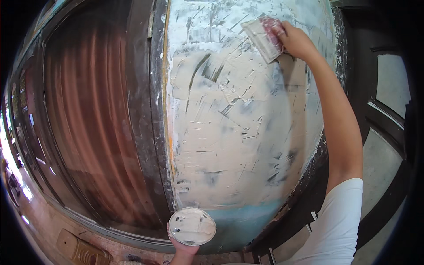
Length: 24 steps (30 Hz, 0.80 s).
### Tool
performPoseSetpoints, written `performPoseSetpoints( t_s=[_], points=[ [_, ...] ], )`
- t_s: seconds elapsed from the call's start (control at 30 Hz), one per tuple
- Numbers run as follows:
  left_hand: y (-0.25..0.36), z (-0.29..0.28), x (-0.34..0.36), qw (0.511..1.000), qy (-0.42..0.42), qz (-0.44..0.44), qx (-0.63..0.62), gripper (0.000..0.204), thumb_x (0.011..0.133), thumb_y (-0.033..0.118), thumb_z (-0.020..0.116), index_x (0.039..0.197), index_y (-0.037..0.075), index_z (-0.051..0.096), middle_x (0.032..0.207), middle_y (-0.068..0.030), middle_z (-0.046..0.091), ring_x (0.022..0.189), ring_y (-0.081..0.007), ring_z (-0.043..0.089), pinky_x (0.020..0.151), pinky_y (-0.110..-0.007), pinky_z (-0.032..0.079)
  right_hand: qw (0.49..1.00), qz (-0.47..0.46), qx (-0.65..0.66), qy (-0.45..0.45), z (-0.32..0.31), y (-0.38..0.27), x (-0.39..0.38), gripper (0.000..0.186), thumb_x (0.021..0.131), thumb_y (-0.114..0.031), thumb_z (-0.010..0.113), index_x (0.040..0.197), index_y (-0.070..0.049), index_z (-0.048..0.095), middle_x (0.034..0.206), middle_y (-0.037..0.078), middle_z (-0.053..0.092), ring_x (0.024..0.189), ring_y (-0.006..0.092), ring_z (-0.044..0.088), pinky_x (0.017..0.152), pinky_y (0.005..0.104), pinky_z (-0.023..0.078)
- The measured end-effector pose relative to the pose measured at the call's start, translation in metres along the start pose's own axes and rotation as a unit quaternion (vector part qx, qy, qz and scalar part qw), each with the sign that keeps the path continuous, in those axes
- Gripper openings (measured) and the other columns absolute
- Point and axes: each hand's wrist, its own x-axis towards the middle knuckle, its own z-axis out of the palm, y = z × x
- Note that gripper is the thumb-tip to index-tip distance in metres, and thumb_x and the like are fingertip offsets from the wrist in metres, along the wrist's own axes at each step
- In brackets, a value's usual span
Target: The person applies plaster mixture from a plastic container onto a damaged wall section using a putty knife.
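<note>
My right hand [297,40] is closed round the red, smeared handle end of a putty knife [261,39]. Its broad, putty-coated blade lies at or very close to the upper part of the wall [229,128]. Uneven beige putty covers much of that wall, with dark streaks and gaps showing through and bare blue-green paint low down. Below, my left hand [185,247] holds up a round, shallow lid [192,226] with pale putty spread on it. Most of the left fingers are hidden beneath the lid.
Left of the wall stands a dark-framed glass panel [88,119] with a reddish-brown curtain behind it. Dark panelled woodwork [384,119] borders the right side. A brown plastic stool [81,247] is on the floor at lower left.
</note>
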Motion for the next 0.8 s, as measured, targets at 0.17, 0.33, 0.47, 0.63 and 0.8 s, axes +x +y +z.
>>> performPoseSetpoints(
  t_s=[0.17,0.33,0.47,0.63,0.8],
  points=[
    [0.013,-0.007,-0.001,1.0,-0.025,0.011,-0.011,0.067,0.089,0.06,0.042,0.135,0.011,0.053,0.14,-0.0134,0.051,0.128,-0.0394,0.047,0.106,-0.06,0.036,0.997,-0.007,0.071,0.027,-0.001,-0.056,-0.015,0.05,0.095,-0.05,0.048,0.119,-0.007,0.055,0.101,0.019,0.068,0.094,0.0362,0.066,0.08,0.0469,0.05],
    [0.023,-0.005,-0.003,1.0,-0.014,0.006,-0.011,0.068,0.089,0.06,0.043,0.134,0.01,0.053,0.14,-0.0142,0.051,0.128,-0.0395,0.047,0.106,-0.06,0.036,0.989,-0.141,0.003,-0.035,0.007,-0.174,-0.038,0.054,0.092,-0.057,0.049,0.115,-0.009,0.055,0.091,0.012,0.071,0.086,0.0311,0.069,0.072,0.0453,0.053],
    [0.029,-0.015,-0.005,1.0,0.012,0.017,0.009,0.067,0.088,0.06,0.042,0.133,0.01,0.054,0.138,-0.0145,0.052,0.126,-0.0399,0.049,0.105,-0.06,0.037,0.993,-0.11,-0.047,-0.017,0.014,-0.17,-0.014,0.053,0.091,-0.057,0.05,0.112,-0.01,0.06,0.091,0.012,0.071,0.087,0.0307,0.069,0.072,0.0456,0.053],
    [0.044,-0.011,-0.019,1.0,0.015,0.016,0.0,0.067,0.089,0.061,0.04,0.132,0.011,0.054,0.136,-0.0139,0.054,0.124,-0.0393,0.05,0.106,-0.058,0.037,0.993,-0.005,-0.112,0.039,-0.005,-0.107,0.008,0.058,0.091,-0.064,0.045,0.105,-0.012,0.064,0.093,0.011,0.072,0.089,0.0308,0.069,0.073,0.0459,0.053],
    [0.054,-0.016,-0.026,1.0,0.01,0.026,-0.007,0.066,0.09,0.059,0.039,0.133,0.011,0.053,0.138,-0.0131,0.053,0.125,-0.0382,0.05,0.107,-0.057,0.037,0.991,0.01,0.031,0.131,-0.021,-0.079,-0.039,0.047,0.095,-0.051,0.05,0.105,-0.006,0.059,0.091,0.016,0.069,0.086,0.0363,0.066,0.071,0.0438,0.05]
  ],
)
